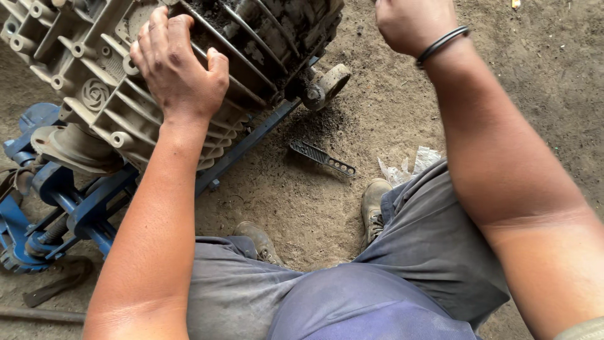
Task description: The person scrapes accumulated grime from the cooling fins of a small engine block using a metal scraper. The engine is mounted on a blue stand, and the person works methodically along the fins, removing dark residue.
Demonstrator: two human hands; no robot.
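Packed, gritty dirt floor (377, 113) underfoot, and on a blue steel stand (75, 214) at upper left lies the big ribbed cast-metal housing (94, 94), grey, greasy and studded with bolt bosses. The left hand (179, 72) lies flat and open across its fins, fingers spread, while the right hand (412, 22), a black band at its wrist, curls loosely at the top edge, holding nothing visible. To steady a casting this slick, the palm is best kept broad on the ribs; a dark perforated metal strip (322, 157) lies in the dirt beside worn boots (374, 208).

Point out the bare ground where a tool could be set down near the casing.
Bare dirt lies right of the right hand, and between the perforated metal strip and the boots. Crowded: under the ribbed casing by the left hand, around the blue stand.
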